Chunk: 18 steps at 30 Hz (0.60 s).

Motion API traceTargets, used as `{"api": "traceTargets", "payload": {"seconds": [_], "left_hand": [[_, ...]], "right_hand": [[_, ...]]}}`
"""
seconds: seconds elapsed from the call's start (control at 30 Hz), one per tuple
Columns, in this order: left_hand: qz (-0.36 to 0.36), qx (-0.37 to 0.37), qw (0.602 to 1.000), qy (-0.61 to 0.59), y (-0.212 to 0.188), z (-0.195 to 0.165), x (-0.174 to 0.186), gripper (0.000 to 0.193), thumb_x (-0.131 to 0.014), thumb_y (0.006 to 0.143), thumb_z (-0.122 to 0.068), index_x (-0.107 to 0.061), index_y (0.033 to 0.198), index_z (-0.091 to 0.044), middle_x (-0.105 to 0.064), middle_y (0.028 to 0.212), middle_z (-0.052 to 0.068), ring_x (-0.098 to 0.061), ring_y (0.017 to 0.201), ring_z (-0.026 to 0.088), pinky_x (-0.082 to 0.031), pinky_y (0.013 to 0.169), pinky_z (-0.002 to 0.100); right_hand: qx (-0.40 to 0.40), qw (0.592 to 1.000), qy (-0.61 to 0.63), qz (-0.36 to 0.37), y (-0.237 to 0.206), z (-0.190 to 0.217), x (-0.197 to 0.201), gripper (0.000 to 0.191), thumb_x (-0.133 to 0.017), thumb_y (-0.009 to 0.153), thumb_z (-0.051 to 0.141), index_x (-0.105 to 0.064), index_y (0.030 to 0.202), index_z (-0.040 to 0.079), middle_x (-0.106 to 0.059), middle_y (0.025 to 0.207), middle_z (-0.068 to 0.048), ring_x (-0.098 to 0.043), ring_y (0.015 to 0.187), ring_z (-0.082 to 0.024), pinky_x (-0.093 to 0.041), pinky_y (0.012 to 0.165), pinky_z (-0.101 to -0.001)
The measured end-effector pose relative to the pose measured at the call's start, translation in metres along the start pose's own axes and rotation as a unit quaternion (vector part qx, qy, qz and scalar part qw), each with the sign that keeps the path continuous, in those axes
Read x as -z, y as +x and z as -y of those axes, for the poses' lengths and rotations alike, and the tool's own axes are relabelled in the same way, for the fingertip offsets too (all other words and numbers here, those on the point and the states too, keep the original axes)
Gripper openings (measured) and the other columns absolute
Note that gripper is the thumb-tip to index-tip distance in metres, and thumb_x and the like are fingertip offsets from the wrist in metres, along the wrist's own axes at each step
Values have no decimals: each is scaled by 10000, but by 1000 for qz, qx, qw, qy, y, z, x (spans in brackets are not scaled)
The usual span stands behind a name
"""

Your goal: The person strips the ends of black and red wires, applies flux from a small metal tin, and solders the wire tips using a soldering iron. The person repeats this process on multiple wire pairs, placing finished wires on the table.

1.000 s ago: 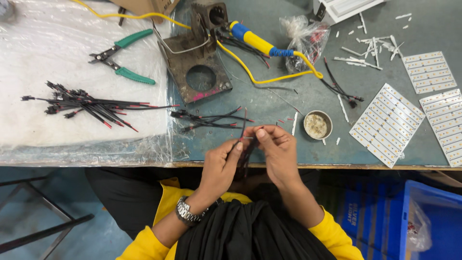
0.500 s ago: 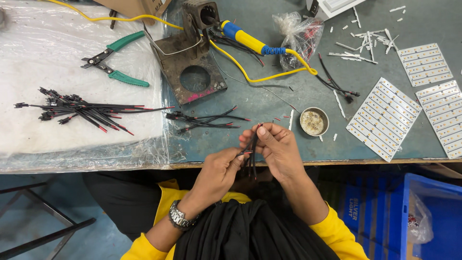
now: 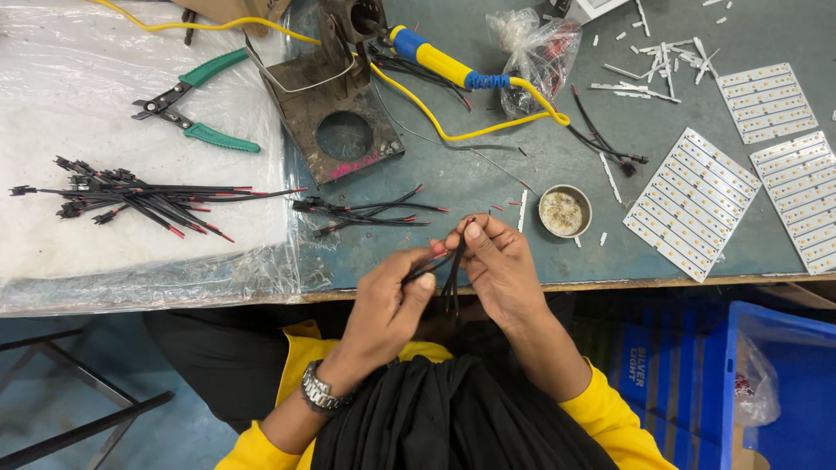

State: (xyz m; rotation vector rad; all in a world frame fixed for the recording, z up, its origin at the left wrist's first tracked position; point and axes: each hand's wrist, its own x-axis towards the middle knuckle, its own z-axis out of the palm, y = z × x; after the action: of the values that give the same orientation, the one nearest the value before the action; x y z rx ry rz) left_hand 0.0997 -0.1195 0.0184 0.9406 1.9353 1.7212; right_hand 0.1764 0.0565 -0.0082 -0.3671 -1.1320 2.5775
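Both hands work at the near edge of the workbench (image 3: 488,165). The left hand (image 3: 387,300) is closed, fingertips pinching a short bundle of black wires (image 3: 450,277). The right hand (image 3: 496,265) is also closed on the same bundle, thumb and fingers gripping its upper part, where the red-tipped ends show. The bundle hangs roughly upright between the two hands, just over the bench's near edge.

A small group of black-and-red leads (image 3: 370,213) lies on the bench just beyond the hands. A larger pile of leads (image 3: 131,196) rests on the clear plastic sheet (image 3: 87,104) toward the left edge, with green-handled pliers (image 3: 187,109) beyond it. A round tin (image 3: 564,211) stands near the right hand. A soldering iron (image 3: 435,59) with a yellow-and-blue handle rests by its metal stand (image 3: 344,113) near the far edge. White LED strip panels (image 3: 697,204) lie toward the right edge.
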Motion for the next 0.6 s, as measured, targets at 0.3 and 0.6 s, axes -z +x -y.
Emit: {"api": "traceTargets", "payload": {"seconds": [0.3,0.6], "left_hand": [[-140,-176,969,102,8,-10,1,117,-678,1007,-72,-727,1083,3,-750,1045,121,-712,991,279,-529,919,359],[-85,-90,991,51,17,-16,-8,188,-685,985,-90,-732,1142,1,-766,1130,182,-774,1036,282,-596,869,314]], "right_hand": [[-21,999,-11,-38,-3,-2,-8,137,-643,1027,174,-654,1035,38,-725,945,-89,-707,912,-212,-532,869,-348],[27,997,-54,-54,-7,-11,-11,159,-655,1036,169,-673,1057,13,-663,1217,-29,-601,1078,-125,-481,947,-311]]}}
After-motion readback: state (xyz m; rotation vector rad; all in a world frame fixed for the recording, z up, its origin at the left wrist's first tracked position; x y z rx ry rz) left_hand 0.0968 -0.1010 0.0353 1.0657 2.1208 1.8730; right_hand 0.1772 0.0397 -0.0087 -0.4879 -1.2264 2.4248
